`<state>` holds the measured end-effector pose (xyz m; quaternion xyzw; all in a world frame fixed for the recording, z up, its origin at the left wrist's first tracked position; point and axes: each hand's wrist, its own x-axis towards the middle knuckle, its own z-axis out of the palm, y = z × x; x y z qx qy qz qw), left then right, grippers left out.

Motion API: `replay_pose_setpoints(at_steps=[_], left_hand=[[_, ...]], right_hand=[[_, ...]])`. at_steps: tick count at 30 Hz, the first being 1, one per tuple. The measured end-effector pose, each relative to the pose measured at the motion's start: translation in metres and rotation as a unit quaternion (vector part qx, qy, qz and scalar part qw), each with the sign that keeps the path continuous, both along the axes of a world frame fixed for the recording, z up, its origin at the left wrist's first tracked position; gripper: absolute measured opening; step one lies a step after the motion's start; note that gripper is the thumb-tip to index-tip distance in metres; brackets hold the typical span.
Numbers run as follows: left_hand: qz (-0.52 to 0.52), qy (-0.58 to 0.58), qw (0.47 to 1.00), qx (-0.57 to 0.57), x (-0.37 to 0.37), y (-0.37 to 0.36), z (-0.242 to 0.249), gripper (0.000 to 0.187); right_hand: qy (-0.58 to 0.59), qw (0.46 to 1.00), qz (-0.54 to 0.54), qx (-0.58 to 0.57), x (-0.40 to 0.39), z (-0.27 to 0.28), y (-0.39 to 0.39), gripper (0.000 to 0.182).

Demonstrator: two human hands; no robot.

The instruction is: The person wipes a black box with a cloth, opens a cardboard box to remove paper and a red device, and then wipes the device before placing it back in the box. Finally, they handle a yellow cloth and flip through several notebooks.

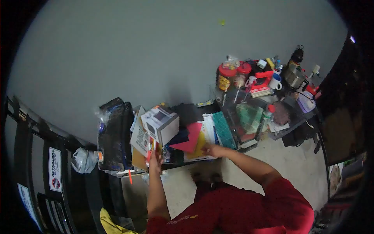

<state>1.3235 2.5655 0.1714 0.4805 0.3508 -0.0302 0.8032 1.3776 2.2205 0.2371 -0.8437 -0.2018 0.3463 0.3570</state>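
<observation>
My left hand (156, 163) is closed around a slim red-and-white packet (149, 149) at the front edge of the cluttered table. Just beyond it, a white box with dark printing (160, 124) rests tilted on a board with a printed square code (140, 138). My right hand (212, 150) is at the edge of a yellow paper (200, 145), its fingers curled on it; their exact grip is small and dim. Between the hands lies a pink sheet (190, 139), overlapping the yellow paper and partly beneath something dark.
A black bag (115, 134) stands at the left. To the right are a teal grid sheet (224, 130), a clear bin (242, 121), a red-capped bottle (269, 112), red-lidded jars (227, 74) and a white mug (275, 81). A plastic bag (84, 160) hangs by the left shelf.
</observation>
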Motion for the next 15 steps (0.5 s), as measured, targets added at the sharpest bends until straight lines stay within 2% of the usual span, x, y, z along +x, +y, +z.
replay_pose_setpoints(at_steps=[1, 2, 4, 5, 6, 7, 8, 10, 11, 12, 15], left_hand=[[0.000, -0.016, 1.000, 0.016, 0.012, 0.005, 0.003, 0.043], [0.004, -0.033, 0.999, 0.033, 0.024, 0.013, 0.007, 0.044], [-0.024, 0.014, 1.000, 0.003, 0.048, 0.035, -0.005, 0.049], [-0.015, 0.017, 1.000, 0.004, 0.059, 0.035, -0.002, 0.049], [0.021, -0.051, 0.998, -0.018, 0.070, 0.027, 0.004, 0.045], [0.056, -0.117, 0.991, -0.040, 0.075, 0.024, 0.005, 0.041], [0.061, -0.116, 0.991, -0.040, 0.081, 0.028, -0.004, 0.041], [0.048, -0.040, 0.998, 0.000, 0.098, 0.041, -0.026, 0.041], [0.009, -0.091, 0.993, -0.073, 0.106, 0.050, -0.040, 0.042], [0.012, -0.090, 0.993, -0.073, 0.110, 0.057, -0.055, 0.042], [-0.005, -0.113, 0.980, -0.165, 0.120, 0.053, -0.049, 0.052]], right_hand=[[-0.048, 0.999, 0.016, -0.014, 0.021, -0.005, 0.016, 0.040], [-0.081, 0.996, -0.016, 0.021, 0.039, -0.007, 0.029, 0.042], [-0.102, 0.992, -0.054, 0.049, 0.075, -0.013, 0.052, 0.049], [-0.094, 0.980, -0.110, 0.139, 0.089, -0.010, 0.066, 0.054], [-0.092, 0.980, -0.103, 0.141, 0.105, -0.009, 0.079, 0.054], [-0.111, 0.975, -0.143, 0.131, 0.119, -0.008, 0.091, 0.058], [-0.131, 0.967, -0.183, 0.119, 0.131, -0.009, 0.101, 0.061], [-0.155, 0.963, -0.191, 0.106, 0.150, -0.011, 0.118, 0.066], [-0.179, 0.958, -0.204, 0.093, 0.158, -0.016, 0.125, 0.070], [-0.178, 0.959, -0.201, 0.092, 0.164, -0.021, 0.131, 0.070], [-0.165, 0.960, -0.215, 0.074, 0.178, -0.034, 0.146, 0.072]])
